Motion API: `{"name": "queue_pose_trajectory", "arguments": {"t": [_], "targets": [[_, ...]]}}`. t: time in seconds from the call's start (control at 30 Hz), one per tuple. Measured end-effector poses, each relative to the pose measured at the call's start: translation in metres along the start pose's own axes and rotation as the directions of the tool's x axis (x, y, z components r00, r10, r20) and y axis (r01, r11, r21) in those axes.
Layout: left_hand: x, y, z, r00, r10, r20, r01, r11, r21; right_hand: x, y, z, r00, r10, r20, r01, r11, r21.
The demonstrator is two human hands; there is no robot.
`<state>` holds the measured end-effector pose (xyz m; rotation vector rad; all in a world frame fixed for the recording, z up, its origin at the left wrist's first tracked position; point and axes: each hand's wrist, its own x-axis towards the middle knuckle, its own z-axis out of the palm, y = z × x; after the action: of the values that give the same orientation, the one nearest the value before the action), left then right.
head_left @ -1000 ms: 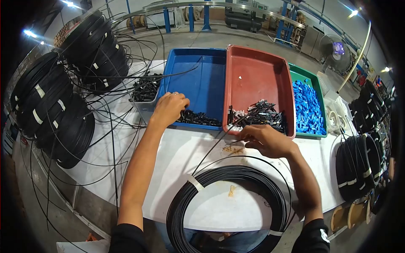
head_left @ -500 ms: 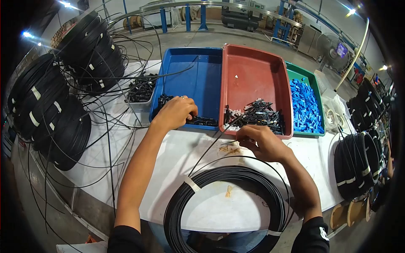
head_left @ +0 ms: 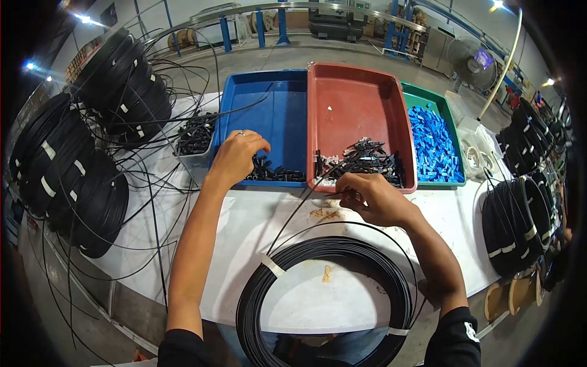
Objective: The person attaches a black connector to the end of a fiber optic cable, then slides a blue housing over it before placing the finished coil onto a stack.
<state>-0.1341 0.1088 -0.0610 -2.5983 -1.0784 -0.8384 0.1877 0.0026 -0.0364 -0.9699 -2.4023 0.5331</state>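
My left hand (head_left: 237, 154) is over the front left of the blue tray (head_left: 269, 79), with its fingers bent and apart; some fingertips are hidden. Small black plastic parts (head_left: 278, 173) lie in that tray just right of this hand. In front of the red tray (head_left: 361, 72), my right hand (head_left: 378, 199) is closed in a pinch on a black cable (head_left: 292, 221). The tip of the cable is hard to make out at the fingers. Below, a coil of black cable (head_left: 252, 293), tied with white tape, lies at the table's front edge.
Black and white parts (head_left: 373, 160) lie in the red tray, and blue pieces (head_left: 433, 144) fill much of the green tray (head_left: 460, 177). A clear box of black parts (head_left: 195, 133) stands left. Stacked cable coils (head_left: 55, 177) with loose strands flank the table; more coils (head_left: 513, 226) stand right.
My left hand has shifted left in the blue tray, uncovering black parts on its right. My right hand keeps its pinch and has moved slightly right relative to the trays. The view has shifted a little.
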Motion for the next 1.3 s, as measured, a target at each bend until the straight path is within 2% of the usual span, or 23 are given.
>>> {"name": "queue_pose_trajectory", "arguments": {"t": [0.1,0.17,0.27,0.33,0.4,0.5,0.63,0.7,0.73,0.8,1.13,1.2,1.23,1.27,1.3], "targets": [[0.003,0.011,-0.009,0.999,0.034,0.033,-0.034,0.999,0.005,-0.001,0.0,-0.001,1.0,-0.02,0.001,0.02,1.0,-0.008],[0.004,0.014,-0.012,0.973,0.026,0.23,-0.013,0.998,-0.058,0.0,0.001,-0.001,1.0,-0.018,0.003,0.018,1.0,-0.002],[0.001,0.021,0.004,0.958,0.053,0.283,-0.012,0.989,-0.145,-0.001,0.001,0.001,1.0,-0.025,-0.008,0.025,1.0,0.009],[0.001,0.029,0.015,0.965,0.075,0.249,-0.047,0.992,-0.116,-0.001,0.001,0.006,0.992,-0.079,-0.095,0.074,0.996,-0.059],[-0.002,0.033,0.024,0.985,-0.008,0.172,0.021,0.997,-0.07,0.0,0.003,0.012,0.985,-0.091,-0.147,0.084,0.995,-0.054],[-0.001,0.02,0.023,0.969,-0.015,0.246,0.027,0.999,-0.044,-0.001,0.004,0.018,0.973,-0.091,-0.211,0.084,0.996,-0.043],[-0.007,0.005,0.021,0.975,-0.09,0.202,0.091,0.996,0.006,-0.001,0.005,0.024,0.961,-0.073,-0.266,0.065,0.997,-0.037],[-0.007,0.001,0.02,0.973,-0.129,0.192,0.144,0.988,-0.063,-0.002,0.005,0.026,0.953,-0.087,-0.291,0.075,0.996,-0.051],[-0.007,-0.001,0.018,0.973,-0.128,0.192,0.143,0.988,-0.063,-0.003,0.004,0.027,0.954,-0.087,-0.287,0.075,0.996,-0.054],[-0.007,-0.003,0.013,0.969,-0.026,0.247,0.028,1.0,-0.006,-0.004,0.005,0.027,0.956,-0.086,-0.282,0.073,0.996,-0.058],[-0.008,-0.003,0.013,0.965,0.006,0.263,-0.04,0.991,0.125,-0.004,0.006,0.023,0.951,-0.08,-0.297,0.065,0.996,-0.059],[-0.008,-0.004,0.012,0.989,-0.007,0.147,0.007,1.0,-0.004,-0.004,0.006,0.018,0.943,-0.074,-0.324,0.059,0.997,-0.056],[-0.006,-0.005,0.012,0.999,0.018,0.046,-0.016,0.998,-0.059,-0.005,0.007,0.016,0.946,-0.029,-0.322,0.035,0.999,0.012],[-0.004,-0.006,0.011,0.999,0.027,0.041,-0.025,0.998,-0.054,-0.005,0.01,0.016,0.948,0.016,-0.317,0.011,0.997,0.081],[0.0,-0.002,0.007,0.997,-0.077,0.03,0.082,0.972,-0.222,-0.003,0.013,0.019,0.947,0.201,-0.251,-0.08,0.904,0.42]]}}
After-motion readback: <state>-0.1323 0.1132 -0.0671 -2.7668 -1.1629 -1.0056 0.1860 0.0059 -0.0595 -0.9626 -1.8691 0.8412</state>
